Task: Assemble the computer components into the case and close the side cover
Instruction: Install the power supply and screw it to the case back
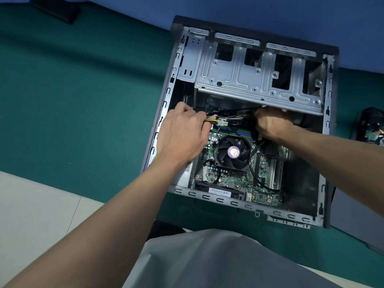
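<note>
An open computer case (160, 129) lies on its side on a green mat, its side cover off. Inside sits the motherboard (230, 181) with a black CPU fan (232, 152). A silver drive cage (257, 80) spans the upper part. My left hand (182, 132) grips a bundle of yellow and black power cables with a white connector (222, 122) above the memory slots. My right hand (272, 123) reaches under the drive cage edge with curled fingers; what it holds is hidden.
A dark component with a circuit board (372, 129) lies on the mat right of the case. A black flat object (56, 9) sits at the far left. Pale floor shows at the bottom left, and my grey clothing (218, 260) fills the bottom centre.
</note>
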### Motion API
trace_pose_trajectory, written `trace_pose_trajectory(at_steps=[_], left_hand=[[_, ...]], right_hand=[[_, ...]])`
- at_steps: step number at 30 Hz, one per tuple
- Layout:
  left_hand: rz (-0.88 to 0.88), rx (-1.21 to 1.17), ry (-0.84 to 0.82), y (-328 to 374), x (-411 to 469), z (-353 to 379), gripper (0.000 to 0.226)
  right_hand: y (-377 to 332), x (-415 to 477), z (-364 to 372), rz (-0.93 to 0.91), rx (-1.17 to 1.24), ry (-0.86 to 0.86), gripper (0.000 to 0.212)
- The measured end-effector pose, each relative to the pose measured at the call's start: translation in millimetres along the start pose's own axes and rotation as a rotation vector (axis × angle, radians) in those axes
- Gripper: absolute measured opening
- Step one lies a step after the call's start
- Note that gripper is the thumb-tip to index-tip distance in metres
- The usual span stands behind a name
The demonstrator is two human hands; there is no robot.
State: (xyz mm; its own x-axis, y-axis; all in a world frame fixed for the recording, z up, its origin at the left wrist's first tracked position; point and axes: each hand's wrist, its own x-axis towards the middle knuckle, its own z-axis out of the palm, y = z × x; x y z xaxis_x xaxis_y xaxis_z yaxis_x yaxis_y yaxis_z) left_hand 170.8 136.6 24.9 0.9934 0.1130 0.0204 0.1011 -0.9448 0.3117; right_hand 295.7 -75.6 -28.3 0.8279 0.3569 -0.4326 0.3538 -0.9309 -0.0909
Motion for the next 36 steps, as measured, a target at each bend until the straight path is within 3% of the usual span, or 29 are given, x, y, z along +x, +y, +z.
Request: trace_pose_trajectory(at_steps=[7,10,13,16,19,22,24,29,32,36], left_hand=[[0.017,0.046,-0.018,-2,0,4,0.033],[0.118,0.117,-0.044,-1,0,1,0.037],[0.332,0.147,-0.150,6,-1,-2,0.051],[0.474,0.101,-0.257,32,7,3,0.054],[0.431,0.085,-0.301,60,29,16,0.039],[0.335,0.096,-0.385,80,53,28,0.033],[0.270,0.122,-0.492,91,68,36,0.034],[0.229,0.164,-0.710,107,98,63,0.035],[0.219,0.143,-0.811,104,112,83,0.041],[0.162,-0.058,-0.756,98,131,102,0.049]], right_hand=[[-13,-8,1,0.066,-0.049,0.095,0.015],[-18,-10,-13,0.012,-0.074,-0.021,0.008],[-14,-26,-19,-0.045,-0.016,-0.133,0.016],[8,-56,-24,-0.132,0.008,0.120,0.018],[19,-77,-35,-0.207,0.129,0.403,0.022],[29,-78,-44,-0.102,0.148,0.722,0.020],[40,-70,-47,0.014,0.183,0.815,0.021],[46,-50,-43,0.254,0.258,0.651,0.048],[49,-47,-46,0.328,0.453,0.614,0.053],[47,-47,-47,0.328,0.419,0.562,0.056]])
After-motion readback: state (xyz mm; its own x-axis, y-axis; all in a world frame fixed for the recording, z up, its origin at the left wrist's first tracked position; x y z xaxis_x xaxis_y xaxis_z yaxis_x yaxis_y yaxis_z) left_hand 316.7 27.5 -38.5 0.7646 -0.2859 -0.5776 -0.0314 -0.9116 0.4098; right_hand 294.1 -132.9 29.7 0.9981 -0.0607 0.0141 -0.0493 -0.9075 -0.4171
